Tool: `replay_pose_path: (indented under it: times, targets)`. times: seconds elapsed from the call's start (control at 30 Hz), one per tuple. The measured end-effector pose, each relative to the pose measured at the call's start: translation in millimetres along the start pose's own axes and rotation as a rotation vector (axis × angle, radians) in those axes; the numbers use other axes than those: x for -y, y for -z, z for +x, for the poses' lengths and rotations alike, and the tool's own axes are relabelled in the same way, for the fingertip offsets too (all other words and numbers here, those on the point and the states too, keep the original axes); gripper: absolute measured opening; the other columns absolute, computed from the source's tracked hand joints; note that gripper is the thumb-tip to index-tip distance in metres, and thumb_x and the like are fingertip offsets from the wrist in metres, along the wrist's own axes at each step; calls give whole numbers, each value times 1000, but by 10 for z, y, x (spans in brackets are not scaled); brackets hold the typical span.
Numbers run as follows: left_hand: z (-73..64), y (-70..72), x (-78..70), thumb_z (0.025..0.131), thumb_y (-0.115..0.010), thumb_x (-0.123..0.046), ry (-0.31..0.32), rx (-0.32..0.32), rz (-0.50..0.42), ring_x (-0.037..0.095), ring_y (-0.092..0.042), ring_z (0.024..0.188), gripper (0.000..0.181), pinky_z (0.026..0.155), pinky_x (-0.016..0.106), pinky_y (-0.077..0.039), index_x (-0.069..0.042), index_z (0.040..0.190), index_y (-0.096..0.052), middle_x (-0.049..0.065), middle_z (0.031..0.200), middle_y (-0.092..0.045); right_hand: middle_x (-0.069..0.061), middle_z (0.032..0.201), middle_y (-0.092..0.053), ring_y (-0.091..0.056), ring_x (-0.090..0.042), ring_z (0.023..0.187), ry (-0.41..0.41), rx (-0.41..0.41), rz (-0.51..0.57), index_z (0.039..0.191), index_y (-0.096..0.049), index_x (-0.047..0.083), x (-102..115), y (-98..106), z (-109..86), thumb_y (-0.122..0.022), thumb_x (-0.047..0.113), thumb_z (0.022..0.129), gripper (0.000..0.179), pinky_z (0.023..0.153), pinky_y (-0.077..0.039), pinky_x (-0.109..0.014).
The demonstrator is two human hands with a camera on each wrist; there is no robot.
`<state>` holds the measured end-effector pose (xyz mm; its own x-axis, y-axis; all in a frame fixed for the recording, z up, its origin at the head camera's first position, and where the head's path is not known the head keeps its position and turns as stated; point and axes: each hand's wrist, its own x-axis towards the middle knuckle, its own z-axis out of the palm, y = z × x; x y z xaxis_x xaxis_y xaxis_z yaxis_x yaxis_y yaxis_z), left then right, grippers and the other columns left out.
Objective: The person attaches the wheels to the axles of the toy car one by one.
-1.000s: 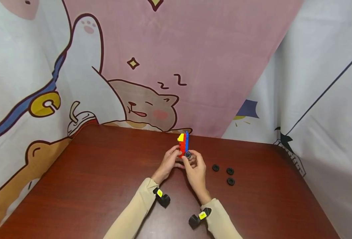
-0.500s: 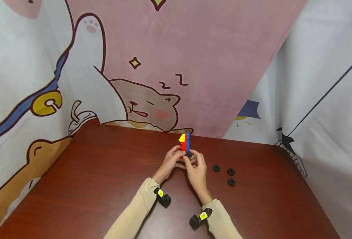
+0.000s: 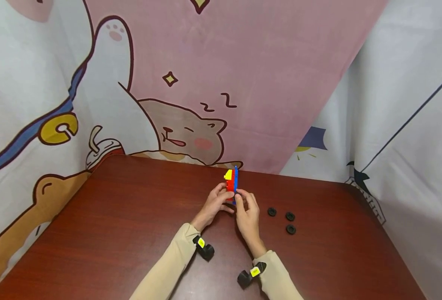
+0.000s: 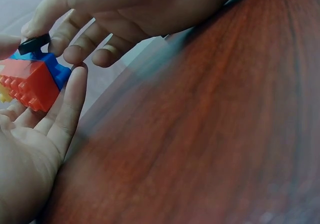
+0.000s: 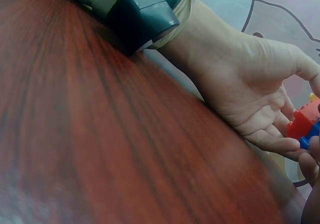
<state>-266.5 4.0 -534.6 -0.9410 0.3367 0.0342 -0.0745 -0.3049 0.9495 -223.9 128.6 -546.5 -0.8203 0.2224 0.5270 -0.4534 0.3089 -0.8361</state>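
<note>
My left hand (image 3: 210, 209) grips a toy of building bricks (image 3: 230, 184), held upright above the table. The toy is red with a yellow piece near its top and a blue strip along its right side. My right hand (image 3: 248, 216) is at the toy's lower blue end. In the left wrist view, its thumb and fingers pinch a small black wheel (image 4: 34, 44) against a blue stub on the red and blue bricks (image 4: 32, 82). From the head, the right fingers mostly hide that wheel. The right wrist view catches the toy's red side (image 5: 301, 123) at its edge.
Three black wheels lie on the brown table right of my hands: one wheel (image 3: 271, 211) nearest, another wheel (image 3: 290, 216) farther right, a third wheel (image 3: 290, 229) closer to me. A printed cloth (image 3: 191, 133) hangs behind the table. Each wrist wears a black camera (image 3: 206, 251).
The toy has turned slightly in my left hand. The black wheel at its lower end, plain to see before, is now behind my right fingers, which have shifted a little.
</note>
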Motion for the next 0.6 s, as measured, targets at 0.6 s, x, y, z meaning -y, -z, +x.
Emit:
replay_pose_path:
  times: [0.6]
  targets:
    - [-7, 20, 3, 95, -56, -12, 15, 11, -6, 13, -65, 67, 35, 55, 27, -57, 3, 125, -47, -5, 92, -65, -19, 123, -60, -61, -19, 101, -273, 137, -13, 133, -48, -6, 446, 81, 31, -52, 24, 104, 42, 81, -50, -20]
